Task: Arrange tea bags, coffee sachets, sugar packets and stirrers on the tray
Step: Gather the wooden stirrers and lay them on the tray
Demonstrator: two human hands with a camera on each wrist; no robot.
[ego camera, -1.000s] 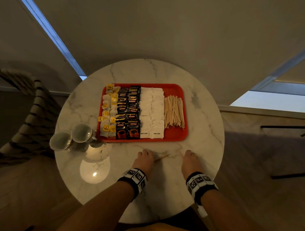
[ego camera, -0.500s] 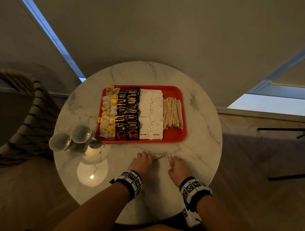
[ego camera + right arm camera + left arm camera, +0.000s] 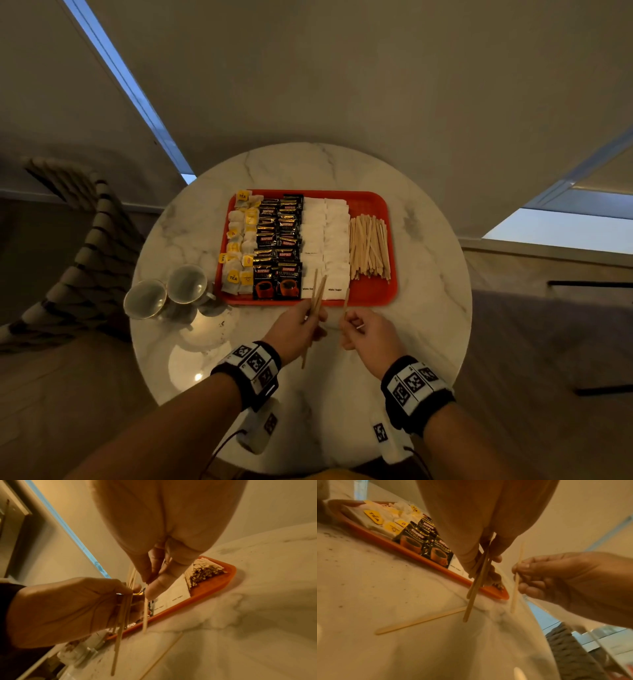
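Note:
A red tray [image 3: 371,200] sits on the round marble table [image 3: 428,308]. It holds rows of tea bags [image 3: 239,246], black coffee sachets [image 3: 279,240], white sugar packets [image 3: 325,236] and a pile of wooden stirrers [image 3: 369,248]. Just in front of the tray, my left hand [image 3: 298,330] grips a few stirrers [image 3: 476,585] upright. My right hand [image 3: 368,337] pinches a single stirrer [image 3: 516,580] beside it. Another stirrer [image 3: 419,620] lies flat on the table under the hands.
Two metal cups [image 3: 168,291] stand on the table left of the tray. A striped chair [image 3: 78,260] is at the far left. Bare marble lies to the right of the tray and near me.
Both hands have lifted off the table with stirrers in them and moved closer together, near the tray's front edge. The left hand now holds its stirrers upright.

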